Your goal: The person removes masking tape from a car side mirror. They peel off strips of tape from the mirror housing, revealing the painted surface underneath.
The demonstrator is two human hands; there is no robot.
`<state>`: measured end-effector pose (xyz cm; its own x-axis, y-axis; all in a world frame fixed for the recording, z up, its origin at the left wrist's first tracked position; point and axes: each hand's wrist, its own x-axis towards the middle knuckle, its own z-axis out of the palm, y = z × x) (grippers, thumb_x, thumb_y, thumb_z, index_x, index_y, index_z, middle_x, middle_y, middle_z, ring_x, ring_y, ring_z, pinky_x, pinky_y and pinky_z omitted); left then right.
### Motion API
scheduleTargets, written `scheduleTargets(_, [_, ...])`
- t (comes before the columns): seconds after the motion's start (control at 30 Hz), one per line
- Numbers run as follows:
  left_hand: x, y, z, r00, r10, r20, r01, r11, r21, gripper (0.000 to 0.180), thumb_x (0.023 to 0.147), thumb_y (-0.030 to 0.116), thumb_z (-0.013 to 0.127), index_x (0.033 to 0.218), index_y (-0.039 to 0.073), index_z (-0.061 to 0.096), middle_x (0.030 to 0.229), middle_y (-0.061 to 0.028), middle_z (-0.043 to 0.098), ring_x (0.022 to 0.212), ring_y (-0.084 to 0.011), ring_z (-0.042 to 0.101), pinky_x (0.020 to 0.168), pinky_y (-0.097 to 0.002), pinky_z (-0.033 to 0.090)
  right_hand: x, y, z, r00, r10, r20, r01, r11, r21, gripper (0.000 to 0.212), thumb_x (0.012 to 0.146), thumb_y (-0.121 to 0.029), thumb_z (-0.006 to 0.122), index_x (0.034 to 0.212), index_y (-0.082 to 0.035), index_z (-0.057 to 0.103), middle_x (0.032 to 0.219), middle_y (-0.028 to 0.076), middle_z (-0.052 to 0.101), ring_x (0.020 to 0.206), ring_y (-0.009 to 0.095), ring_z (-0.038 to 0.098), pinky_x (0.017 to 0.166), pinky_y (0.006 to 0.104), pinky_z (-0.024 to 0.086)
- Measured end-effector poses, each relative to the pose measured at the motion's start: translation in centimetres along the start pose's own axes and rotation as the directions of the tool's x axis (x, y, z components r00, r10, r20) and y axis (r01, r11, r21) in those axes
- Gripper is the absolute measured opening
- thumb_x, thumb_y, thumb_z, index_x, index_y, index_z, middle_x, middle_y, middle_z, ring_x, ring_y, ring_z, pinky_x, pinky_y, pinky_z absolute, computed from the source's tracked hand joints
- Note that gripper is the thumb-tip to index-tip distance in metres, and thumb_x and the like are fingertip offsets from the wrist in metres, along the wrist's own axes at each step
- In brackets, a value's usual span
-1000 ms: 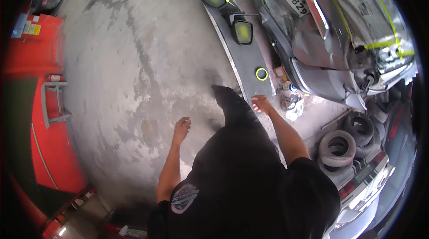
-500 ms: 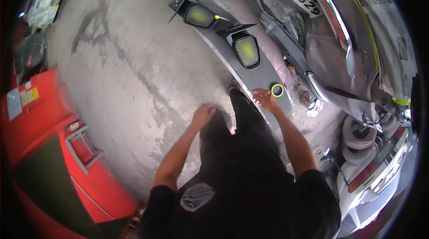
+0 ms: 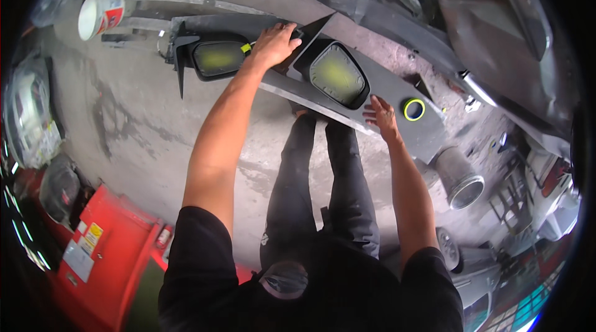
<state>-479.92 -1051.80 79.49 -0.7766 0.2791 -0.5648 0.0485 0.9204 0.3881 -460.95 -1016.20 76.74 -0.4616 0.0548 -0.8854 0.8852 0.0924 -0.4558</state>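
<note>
Two car side mirrors lie on a long grey board: the left mirror [image 3: 218,59] and the right mirror [image 3: 338,75], each with yellow-green in the middle of its glass. My left hand [image 3: 273,46] is over the gap between them, fingers stretched out by the right mirror's black triangular mount [image 3: 313,37]. Whether it touches the mount, I cannot tell. Just off the lower right rim of the right mirror, my right hand [image 3: 382,114] hovers with fingers apart and nothing in them. A yellow-green roll of tape [image 3: 413,109] stands on the board to its right.
The board [image 3: 397,93] spans the view in front of my legs. A white bucket [image 3: 99,16] is at the far left, and a grey cylindrical bin [image 3: 459,180] at the board's right end. Dark car body panels [image 3: 397,27] lie beyond. A red cabinet [image 3: 108,257] stands lower left.
My left hand has gone from beside my leg forward to between the mirrors. The view has turned, so the board runs more across. My right hand stays near the tape roll, fingers now spread.
</note>
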Motion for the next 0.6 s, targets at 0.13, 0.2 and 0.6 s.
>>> scheduleTargets(0.13, [4.3, -1.5, 1.3, 0.964, -0.006, 0.265, 0.064, 0.975, -0.211, 0.069, 0.100, 0.049, 0.057, 0.154, 0.010, 0.040, 0.159, -0.0180, 0.041, 0.147, -0.0330, 0.038, 0.119, -0.0434, 0.033, 3.8, 1.1, 2.3, 0.986, -0.111, -0.123, 0.122, 0.989, 0.087, 0.061, 0.101, -0.047, 0.061, 0.140, 0.000, 0.056, 0.115, 0.017, 0.069, 0.104, 0.022, 0.067, 0.076, 0.0349, 0.056])
scheduleTargets(0.2, [5.3, -2.3, 2.4, 0.952, -0.050, 0.302, 0.117, 0.971, -0.209, 0.074, 0.099, 0.053, 0.057, 0.157, 0.010, 0.037, 0.161, -0.0176, 0.038, 0.149, -0.0315, 0.036, 0.121, -0.0422, 0.031, 4.1, 1.4, 2.9, 0.982, -0.101, -0.157, 0.114, 0.991, 0.073, 0.062, 0.101, -0.043, 0.062, 0.142, 0.002, 0.053, 0.120, 0.018, 0.069, 0.109, 0.024, 0.067, 0.079, 0.0360, 0.057])
scheduleTargets(0.6, [4.1, -0.5, 6.0, 0.999, -0.044, 0.012, 0.045, 0.988, -0.149, 0.061, 0.104, 0.050, 0.049, 0.132, -0.004, 0.055, 0.126, -0.0283, 0.064, 0.119, -0.0459, 0.059, 0.100, -0.0496, 0.047, 7.4, 7.2, 3.5, 0.936, -0.338, -0.098, 0.351, 0.917, 0.190, 0.072, 0.089, -0.029, 0.075, 0.146, 0.002, 0.044, 0.140, 0.019, 0.059, 0.125, 0.033, 0.060, 0.108, 0.0501, 0.045])
